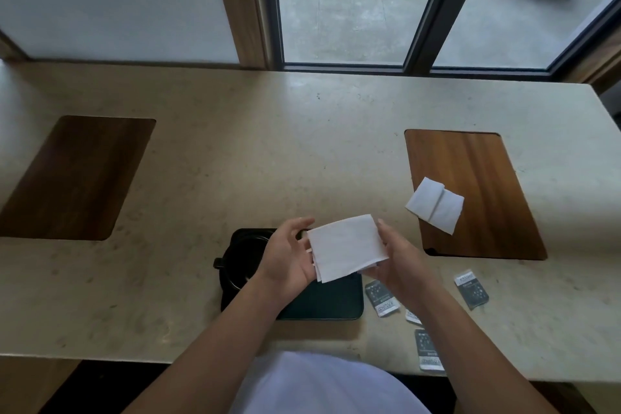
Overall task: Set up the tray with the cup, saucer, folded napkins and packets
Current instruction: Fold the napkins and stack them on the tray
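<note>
A folded white napkin (pixel 346 247) is held above the dark tray (pixel 329 299) between both hands. My left hand (pixel 285 255) grips its left edge and my right hand (pixel 398 260) grips its right edge from below. On the tray's left side sits a dark cup (pixel 235 259) on a dark saucer, partly hidden by my left forearm. A second white napkin (pixel 435 205) lies partly unfolded on the right wooden inlay. Several grey packets lie on the counter to the right of the tray, among them one (pixel 381 297) beside the tray, one (pixel 470 289) farther right and one (pixel 428 349) near the front edge.
The beige stone counter (pixel 235 161) has a wooden inlay at the left (pixel 74 178) and another at the right (pixel 477 178). A window with dark frames rises behind the counter's far edge.
</note>
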